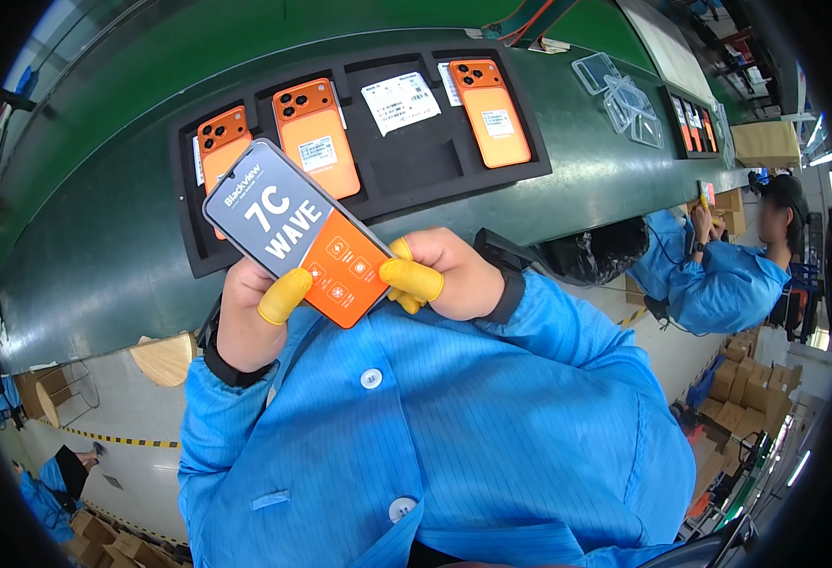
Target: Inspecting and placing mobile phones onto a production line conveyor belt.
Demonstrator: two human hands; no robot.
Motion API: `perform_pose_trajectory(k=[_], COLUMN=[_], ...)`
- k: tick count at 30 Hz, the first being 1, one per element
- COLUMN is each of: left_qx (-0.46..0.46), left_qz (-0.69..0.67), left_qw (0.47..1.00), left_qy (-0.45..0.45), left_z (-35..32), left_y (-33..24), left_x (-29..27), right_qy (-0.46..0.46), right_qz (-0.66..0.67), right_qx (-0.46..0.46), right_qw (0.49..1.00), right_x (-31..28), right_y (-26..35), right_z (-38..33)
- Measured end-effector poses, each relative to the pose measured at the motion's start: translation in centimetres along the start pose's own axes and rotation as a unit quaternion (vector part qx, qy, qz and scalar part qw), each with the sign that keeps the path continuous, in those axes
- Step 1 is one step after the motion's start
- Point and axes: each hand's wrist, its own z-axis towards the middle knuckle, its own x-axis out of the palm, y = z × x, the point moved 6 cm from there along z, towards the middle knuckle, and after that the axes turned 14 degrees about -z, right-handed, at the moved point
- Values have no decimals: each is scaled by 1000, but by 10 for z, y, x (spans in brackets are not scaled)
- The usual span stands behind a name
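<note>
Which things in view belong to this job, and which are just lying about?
In use:
grey-and-orange phone in left hand and right hand
black tray
three orange phones
white label sheet

Apparently lying about:
clear plastic cases
black plastic bag
cardboard box

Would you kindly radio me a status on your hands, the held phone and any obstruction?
Left hand and right hand gripping held phone. Its grey-and-orange face toward camera. Black tray beyond; leftmost orange phone partly hidden behind it.
</note>
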Motion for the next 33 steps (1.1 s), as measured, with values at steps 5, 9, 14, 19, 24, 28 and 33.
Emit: perform_pose_trajectory(k=[5, 9, 14, 19, 24, 28, 33], left_qx=[12, 23, 49, 67, 76, 83, 88], left_qz=[-1, -22, -23, -14, 14, -5, 42], left_qw=[1000, 999, 998, 997, 996, 995, 994], left_qy=[1, -3, -32, -29, -48, -47, -42], left_z=[-1, -3, -1, 1, 0, 1, -1], left_y=[0, 1, 5, 12, 13, 18, 17], left_x=[-1, 2, 7, 13, 18, 19, 23], right_qy=[4, 26, 21, 0, -8, -19, -37], right_qz=[-16, 29, 89, 18, 11, 21, 39], right_qx=[-12, -52, -6, -17, -26, -52, -35], right_qw=[1000, 998, 996, 1000, 1000, 998, 998], right_x=[1, 1, 18, 27, 25, 23, 25], right_y=[9, 12, 4, -2, -8, -8, -12], right_z=[-3, -3, 1, 5, 7, 5, 1])
